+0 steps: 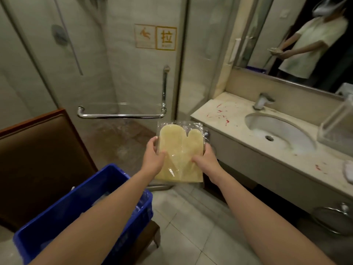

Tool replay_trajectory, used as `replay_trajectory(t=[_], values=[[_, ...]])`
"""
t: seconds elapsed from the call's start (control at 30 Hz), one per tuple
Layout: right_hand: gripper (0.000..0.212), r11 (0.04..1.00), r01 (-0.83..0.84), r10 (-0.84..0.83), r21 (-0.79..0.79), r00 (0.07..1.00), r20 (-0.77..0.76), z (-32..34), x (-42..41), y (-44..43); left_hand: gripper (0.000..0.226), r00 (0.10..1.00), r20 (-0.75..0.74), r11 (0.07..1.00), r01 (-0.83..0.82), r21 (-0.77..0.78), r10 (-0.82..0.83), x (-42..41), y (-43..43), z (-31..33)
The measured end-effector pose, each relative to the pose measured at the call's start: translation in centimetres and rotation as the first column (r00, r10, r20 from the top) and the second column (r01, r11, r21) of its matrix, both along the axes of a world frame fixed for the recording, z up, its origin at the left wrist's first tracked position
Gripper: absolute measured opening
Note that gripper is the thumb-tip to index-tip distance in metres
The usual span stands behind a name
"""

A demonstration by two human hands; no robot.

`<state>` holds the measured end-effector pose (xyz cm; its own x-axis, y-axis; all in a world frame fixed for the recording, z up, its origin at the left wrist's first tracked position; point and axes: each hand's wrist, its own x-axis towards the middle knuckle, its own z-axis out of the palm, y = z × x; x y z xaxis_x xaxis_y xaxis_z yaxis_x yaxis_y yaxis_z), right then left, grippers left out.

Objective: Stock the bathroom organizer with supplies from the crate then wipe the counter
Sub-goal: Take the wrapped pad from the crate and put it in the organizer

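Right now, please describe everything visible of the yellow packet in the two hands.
The packet is a flat, pale yellow, mitten-shaped piece sealed in clear, creased plastic wrap. It is in the air, tilted, rounded end up, before the glass shower door. The left hand grips its left edge and the right hand its right edge, thumbs on the front.

Only readable stuff is on the glass shower door (133, 77): an orange slip-warning pictogram sticker (145, 36) next to a "拉" sign (166, 38).
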<state>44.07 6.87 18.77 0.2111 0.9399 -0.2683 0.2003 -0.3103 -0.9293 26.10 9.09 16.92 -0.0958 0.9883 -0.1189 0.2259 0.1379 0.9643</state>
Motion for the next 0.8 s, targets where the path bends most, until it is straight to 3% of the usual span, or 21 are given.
replay_trajectory(t=[0.1, 0.27, 0.57, 0.7, 0.8], values=[[0.092, 0.997, 0.002, -0.016, 0.080, 0.986, 0.165, 0.4, 4.4, -0.7, 0.072, 0.999, 0.026, 0.999, 0.018, 0.033, -0.019, 4.8, 0.7, 0.2], [0.101, 0.983, -0.120, 0.065, 0.139, 0.936, 0.347, 1.2, 12.0, -1.7, 0.066, 0.996, -0.007, 0.988, 0.084, 0.132, -0.083, 12.6, 1.6, 0.5], [0.106, 0.986, -0.155, 0.120, 0.066, 0.921, 0.371, 0.8, 25.7, -4.1, 0.045, 0.955, -0.112, 0.932, 0.293, 0.215, -0.274, 25.4, 1.9, 0.7], [0.105, 0.994, -0.070, 0.039, 0.078, 0.937, 0.348, 0.5, 30.5, -5.5, 0.059, 0.879, -0.233, 0.862, 0.462, 0.206, -0.416, 30.3, 1.6, 1.3], [0.103, 0.994, -0.005, -0.035, 0.108, 0.929, 0.369, 0.6, 33.7, -6.5, 0.075, 0.761, -0.325, 0.765, 0.627, 0.149, -0.561, 33.2, 1.5, 1.8]])
